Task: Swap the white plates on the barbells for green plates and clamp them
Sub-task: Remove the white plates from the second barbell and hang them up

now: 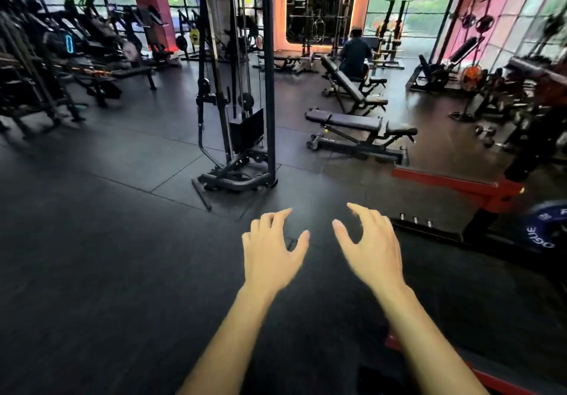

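No white or green plate and no clamp can be made out in the head view; the only plate visible is a blue plate (pixel 549 225) at the right edge, standing on edge, partly cut off by the frame, with white lettering on its face. It sits just beside the base of a red rack frame (pixel 460 184), whose low beam runs across the floor from near centre right toward the plate. Both hands are held out in front over the dark rubber floor (pixel 107 256), apart from each other and touching nothing. The left hand (pixel 271 252) is palm down with fingers loosely curved and spread, holding nothing. The right hand (pixel 372 245) is likewise empty, its fingers bent in a loose claw, thumb out to the side. Beyond the hands stands a black cable machine (pixel 242 103) with its base on the floor. To its right are two black adjustable benches (pixel 359 124). A seated person (pixel 356 55) in dark clothing is in the background, back to the camera.
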